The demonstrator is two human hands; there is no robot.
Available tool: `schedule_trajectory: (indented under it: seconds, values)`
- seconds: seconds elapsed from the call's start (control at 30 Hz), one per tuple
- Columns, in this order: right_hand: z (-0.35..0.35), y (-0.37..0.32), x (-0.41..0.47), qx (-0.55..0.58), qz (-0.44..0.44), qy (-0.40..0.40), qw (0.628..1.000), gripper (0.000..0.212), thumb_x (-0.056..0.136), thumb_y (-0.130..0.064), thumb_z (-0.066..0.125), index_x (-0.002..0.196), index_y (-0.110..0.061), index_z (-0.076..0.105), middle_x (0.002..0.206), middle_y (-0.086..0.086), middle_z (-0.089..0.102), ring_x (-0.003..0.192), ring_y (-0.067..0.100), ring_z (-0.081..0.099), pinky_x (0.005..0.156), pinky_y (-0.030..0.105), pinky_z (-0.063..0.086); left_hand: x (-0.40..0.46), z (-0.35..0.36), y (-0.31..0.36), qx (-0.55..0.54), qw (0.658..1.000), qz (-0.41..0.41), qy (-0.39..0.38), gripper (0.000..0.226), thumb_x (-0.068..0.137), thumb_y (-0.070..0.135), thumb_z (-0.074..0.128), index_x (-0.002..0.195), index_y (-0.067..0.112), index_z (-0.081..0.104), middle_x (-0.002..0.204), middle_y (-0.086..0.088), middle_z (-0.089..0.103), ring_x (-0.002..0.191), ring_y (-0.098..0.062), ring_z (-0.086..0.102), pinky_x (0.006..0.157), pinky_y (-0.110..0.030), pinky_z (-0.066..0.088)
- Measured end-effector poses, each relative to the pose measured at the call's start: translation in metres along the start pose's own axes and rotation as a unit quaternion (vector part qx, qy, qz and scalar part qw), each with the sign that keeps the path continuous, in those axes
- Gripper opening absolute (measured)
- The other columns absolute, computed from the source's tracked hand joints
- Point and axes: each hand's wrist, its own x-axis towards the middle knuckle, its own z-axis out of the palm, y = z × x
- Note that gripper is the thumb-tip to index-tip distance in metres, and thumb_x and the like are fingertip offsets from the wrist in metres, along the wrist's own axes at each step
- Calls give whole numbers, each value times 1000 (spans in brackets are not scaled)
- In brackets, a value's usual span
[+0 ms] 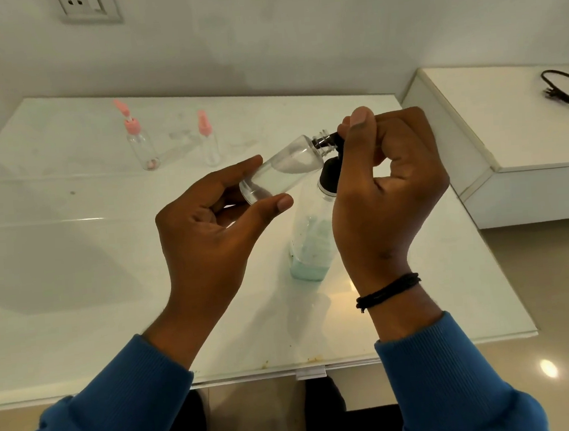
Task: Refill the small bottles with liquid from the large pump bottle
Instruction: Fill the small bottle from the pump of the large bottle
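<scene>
Hands first, nearest the camera. The left hand (214,218) pinches a small bottle (282,167) by its base, between thumb and fingers. This bottle is clear, capless and tilted, its long axis running from the grip up toward 2 o'clock, so the open threaded neck meets the black nozzle (329,139) of the pump bottle (312,237). The right hand (390,185) is curled over the pump head, thumb on top, fingers closed round it.

The pump bottle stands upright on the table (74,268) just below and at 5 o'clock from the small bottle, with a shallow layer of blue-green liquid at its bottom. The coming press likely turns on the neck staying lined up with the nozzle; whether the tip sits inside the neck I cannot tell.

Farther back, at 10 to 11 o'clock, stand two more small bottles with pink pumps: one (140,138) left, one (208,139) right, well apart from the hands.

Count: three small bottles, one pump bottle, two hands.
</scene>
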Motion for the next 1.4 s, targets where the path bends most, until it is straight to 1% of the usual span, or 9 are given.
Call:
schedule_trajectory:
  seconds: [0.07,0.2,0.3,0.4,0.53,0.63,0.83,1.03,1.4]
  values:
    - [1,1,-2,0,-2,1,1000,27,99,-15,60,73,-18,60,75,-4,57,67,24,54,60,54,45,0,0,0,3,1000,1,3,46,78,23,86,120,12,71,112,4,74,104,-11,73,84,-21,60]
    - [2,2,-5,3,4,0,1000,29,99,-16,60,71,-8,65,74,-1,60,68,24,54,60,54,44,0,-1,-1,5,1000,1,2,47,78,23,86,121,9,71,111,4,74,103,-11,73,83,-21,60]
    - [0,1,0,-6,-5,7,1000,30,98,-15,60,69,-8,65,72,0,60,67,28,55,59,55,44,0,0,0,9,1000,7,1,47,79,23,86,121,11,70,112,3,73,104,-11,73,84,-21,60]
    - [0,3,-1,-5,-3,6,1000,30,98,-14,60,70,-8,65,73,0,60,67,26,55,59,55,45,0,0,0,11,1000,7,4,46,79,22,86,121,11,70,113,3,73,104,-12,73,84,-20,59]
    - [3,3,-7,10,9,2,1000,30,99,-14,60,71,-6,65,74,-1,59,67,23,54,60,54,45,0,-1,0,9,1000,1,4,47,78,27,85,120,12,70,111,9,72,104,-6,72,83,-16,58]
    - [1,0,-2,1,1,3,1000,30,99,-16,59,71,-6,67,74,-1,60,68,24,55,59,54,44,0,0,2,6,1000,5,1,47,78,27,85,119,14,69,110,10,71,103,-4,72,83,-15,57]
    - [2,2,-5,0,5,1,1000,29,99,-15,59,72,-6,65,75,0,60,68,24,55,58,53,44,0,-1,-1,12,1000,5,8,46,79,23,86,120,10,70,113,2,73,105,-13,73,84,-20,59]
    - [1,0,-1,-6,0,2,1000,31,99,-16,59,70,-8,65,74,0,61,68,27,54,59,55,44,0,0,1,11,1000,10,4,45,79,22,86,120,12,70,112,6,72,104,-10,72,84,-18,58]
    - [0,-2,0,-7,-7,-1,1000,30,99,-16,59,71,-7,67,75,-5,57,68,25,54,58,54,43,1,0,1,11,1000,6,2,47,78,28,84,120,14,69,112,11,71,104,-4,71,84,-15,57]
